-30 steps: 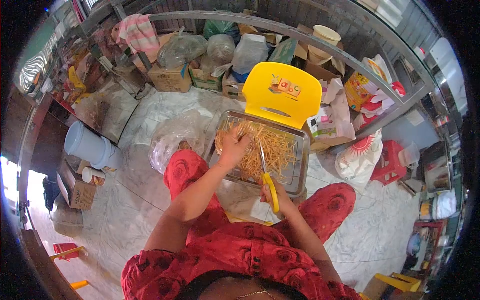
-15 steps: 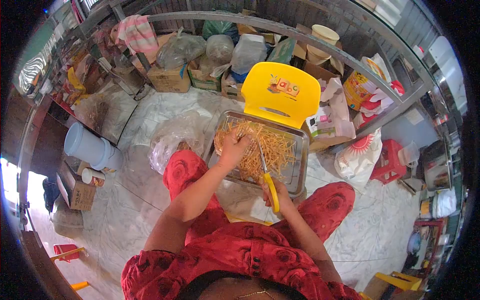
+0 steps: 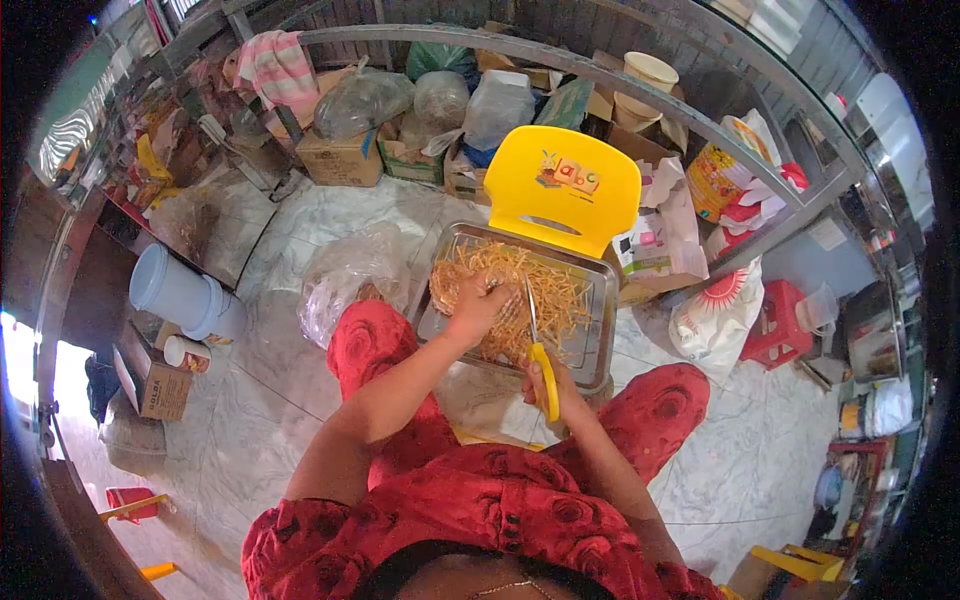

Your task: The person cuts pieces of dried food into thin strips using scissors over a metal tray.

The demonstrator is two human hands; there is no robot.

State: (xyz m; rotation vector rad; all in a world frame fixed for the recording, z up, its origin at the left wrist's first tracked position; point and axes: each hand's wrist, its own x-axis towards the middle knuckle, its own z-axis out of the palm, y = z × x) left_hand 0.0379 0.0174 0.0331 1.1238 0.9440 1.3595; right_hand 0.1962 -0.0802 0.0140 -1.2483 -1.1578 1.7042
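Observation:
A metal tray [image 3: 608,330] holds a heap of thin, dry orange-brown strips [image 3: 560,298]. My left hand [image 3: 480,306] is in the heap with bent fingers closed around a bunch of the strips. From below right, my right hand [image 3: 556,386] grips the yellow handles of a pair of scissors [image 3: 543,372]. The scissor blades point up and away over the strips, just right of my left fingers. Whether a strip lies between the blades is too small to tell. Behind the tray stands a yellow chair back [image 3: 570,190] with "abc" printed on it.
Left of the tray lies a clear plastic bag [image 3: 350,275] on the marble-patterned floor. Pale buckets [image 3: 185,295] are further left. Cardboard boxes [image 3: 340,158] and stuffed bags line the back under a metal rail. To the right are a white sack [image 3: 715,315] and a red crate [image 3: 772,325].
My left hand has shifted slightly down and to the right, closer to the blades. The scissors have turned slightly more upright, while the right hand stays nearly in place.

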